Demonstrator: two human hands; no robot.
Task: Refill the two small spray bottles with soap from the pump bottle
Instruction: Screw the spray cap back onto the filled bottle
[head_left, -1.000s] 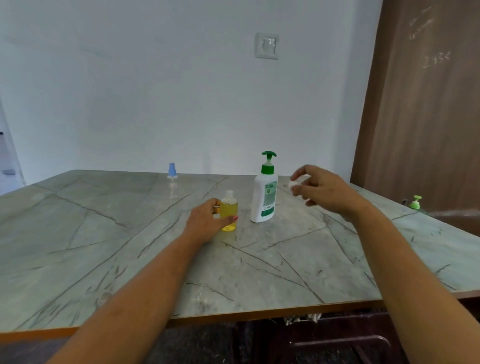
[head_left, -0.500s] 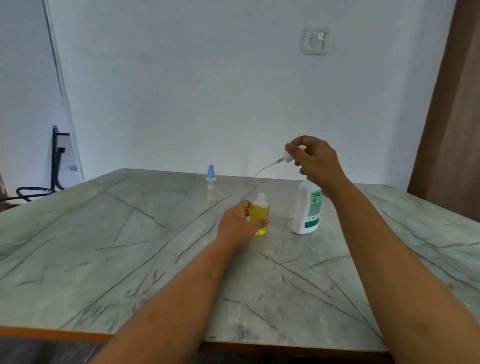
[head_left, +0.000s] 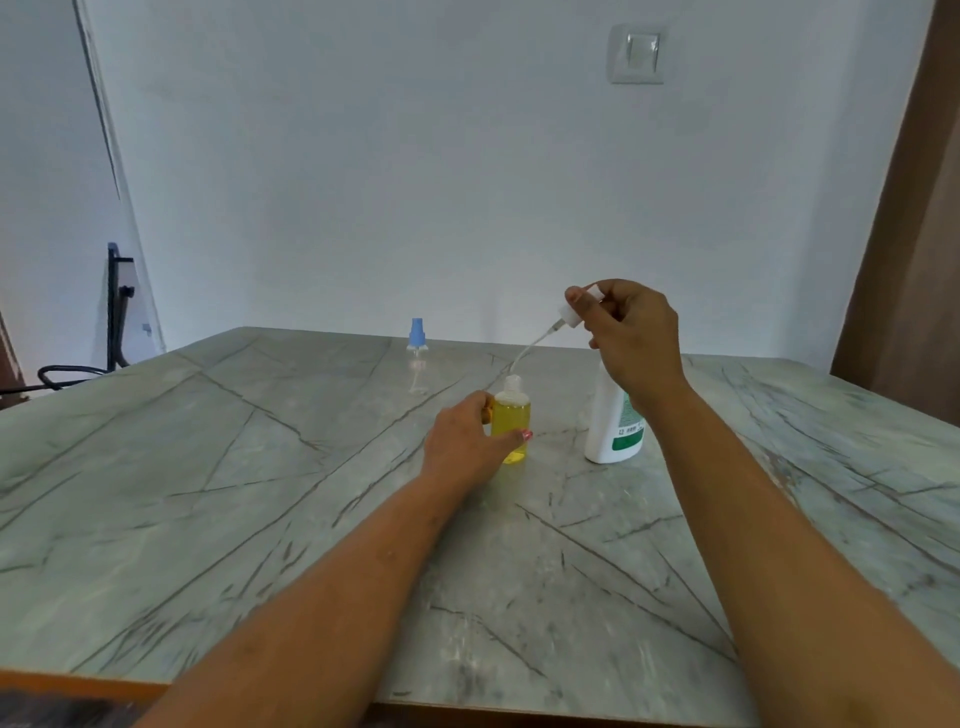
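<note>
Head: right hand (head_left: 631, 332) lowered spray cap (head_left: 575, 310) tube to yellow bottle (head_left: 511, 426) mouth.

The small yellow-filled bottle (head_left: 511, 423) stood upright on the table (head_left: 260, 467), its neck uncapped and the liquid reaching nearly to the shoulder. The left hand (head_left: 467, 441) gripped it around the body. Its white spray head (head_left: 582, 306) was pinched in the right hand (head_left: 631, 332), above and to the right of the bottle. The head's thin dip tube (head_left: 530, 348) slanted down with its tip at the open neck. The clear spray bottle (head_left: 417, 358), capped in blue, stood upright farther back, well apart. The white pump bottle (head_left: 610, 426) with a green label stood upright near the yellow bottle's right, its top hidden behind the right wrist.
</note>
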